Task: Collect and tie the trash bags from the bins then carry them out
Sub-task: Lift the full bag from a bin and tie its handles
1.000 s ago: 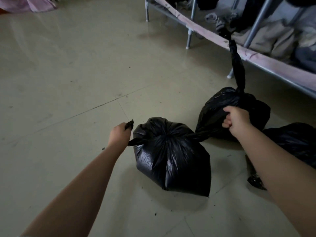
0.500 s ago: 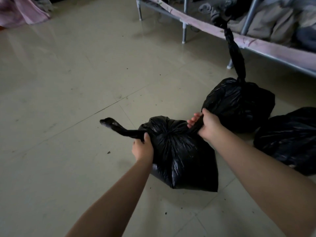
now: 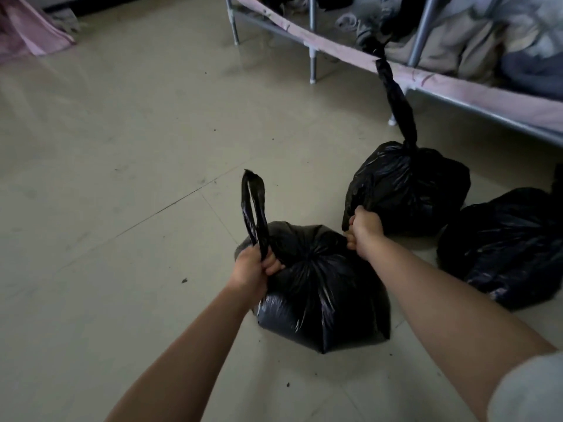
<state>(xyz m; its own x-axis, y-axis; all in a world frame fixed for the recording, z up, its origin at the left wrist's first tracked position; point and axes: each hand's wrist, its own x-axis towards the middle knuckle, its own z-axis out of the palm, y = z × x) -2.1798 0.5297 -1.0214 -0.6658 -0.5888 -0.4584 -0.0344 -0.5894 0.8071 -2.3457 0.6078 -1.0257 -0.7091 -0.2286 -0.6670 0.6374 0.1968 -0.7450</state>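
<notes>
A full black trash bag sits on the pale tiled floor in front of me, its top gathered. My left hand is closed on the bag's left tail, which stands up in a loop. My right hand grips the bag's other tail at its right side. Behind it stands a second black bag with a long twisted neck rising toward the bed rail. A third black bag lies at the right edge.
A metal bed frame with a pink rail runs along the back right, with clothes and bundles piled behind it. Pink fabric lies at the far left corner. Small crumbs dot the open floor to the left.
Both hands came in close to the front bag from a wide pull. The left tail, stretched out leftward before, now stands up in a loop from my left fist.
</notes>
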